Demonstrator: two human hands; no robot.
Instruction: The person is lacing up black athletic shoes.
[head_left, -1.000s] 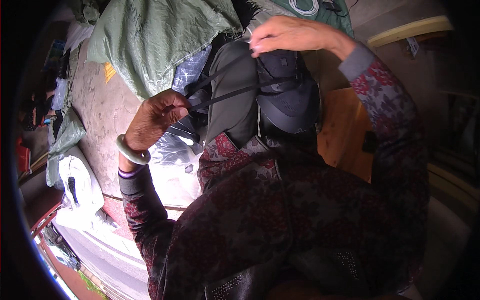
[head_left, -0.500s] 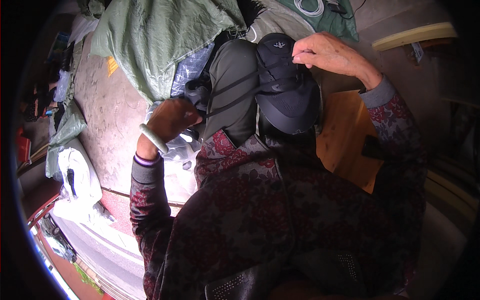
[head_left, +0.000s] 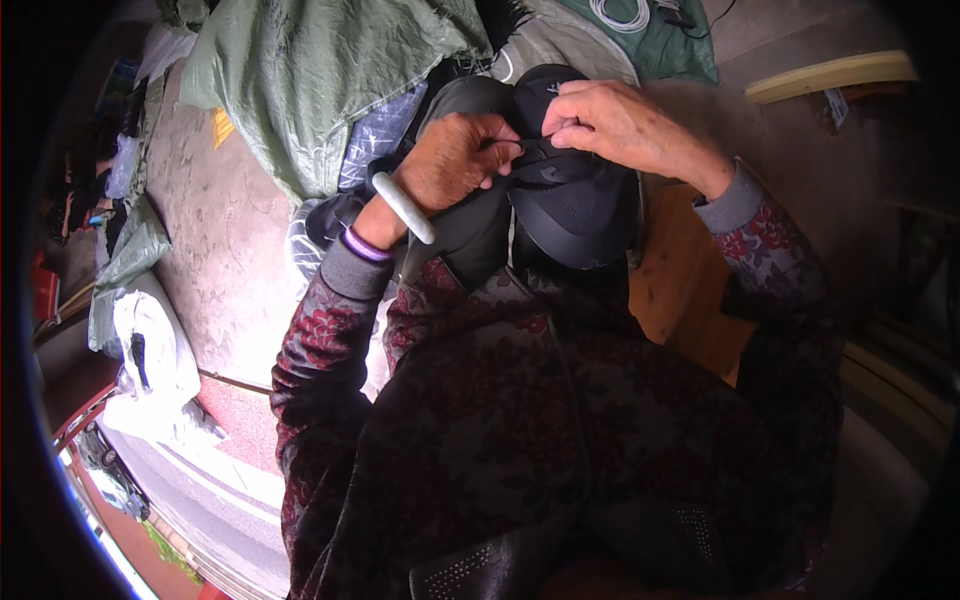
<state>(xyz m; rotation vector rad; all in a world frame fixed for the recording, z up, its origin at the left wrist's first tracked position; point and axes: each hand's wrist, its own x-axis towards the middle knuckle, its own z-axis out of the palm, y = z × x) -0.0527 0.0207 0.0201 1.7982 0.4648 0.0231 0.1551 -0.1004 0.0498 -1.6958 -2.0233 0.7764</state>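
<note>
A black shoe (head_left: 575, 215) rests on my lap, its rounded toe toward me and its tongue away from me. A small pale emblem on the tongue is partly behind my fingers. My left hand (head_left: 445, 165) is over my dark-trousered left leg, fingertips pinched at the shoe's left side on a black lace (head_left: 533, 142). My right hand (head_left: 620, 125) is across the shoe's upper, thumb and forefinger pinched together close to the left fingertips. What it grips is too dark and small to make out.
Green woven sheeting (head_left: 300, 80) is heaped ahead to the left. A brown wooden surface (head_left: 680, 280) is beside my right leg. Coiled white cable (head_left: 620, 15) lies on green material at the far right. White plastic bags (head_left: 155, 350) are on the left.
My left hand has moved right and away from me, from holding the laces stretched out left to the shoe itself. My right hand has shifted slightly left, and the fingertips now almost meet.
</note>
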